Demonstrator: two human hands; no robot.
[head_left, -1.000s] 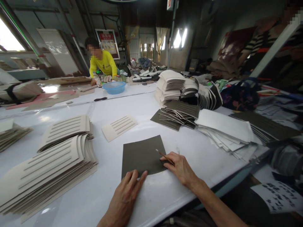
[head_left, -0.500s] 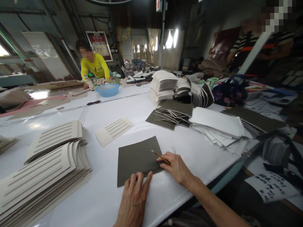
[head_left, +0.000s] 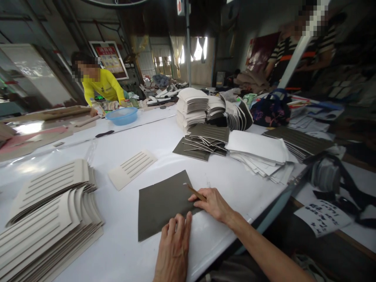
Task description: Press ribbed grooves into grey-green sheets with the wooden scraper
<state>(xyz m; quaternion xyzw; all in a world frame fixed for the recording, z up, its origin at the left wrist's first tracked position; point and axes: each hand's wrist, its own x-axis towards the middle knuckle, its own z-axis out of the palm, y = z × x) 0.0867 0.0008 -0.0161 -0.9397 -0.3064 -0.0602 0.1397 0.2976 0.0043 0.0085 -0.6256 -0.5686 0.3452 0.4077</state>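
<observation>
A plain dark grey-green sheet lies flat on the white table before me. My left hand rests palm down at its near edge, the fingertips on the sheet and the fingers stretched out. My right hand is at the sheet's right edge, its thumb and fingers pinched round a thin brown stick with a pale tip over the sheet. Behind the sheet lies a single beige slotted piece.
Beige slotted pieces are stacked at the left. Farther back are dark sheets, white sheets, pale stacks and a blue basin. A person in yellow works across the table; another stands at the back right.
The view has swung to the right, so most things sit farther left. My left hand has slid right along the near edge of the sheet, closer to my right hand.
</observation>
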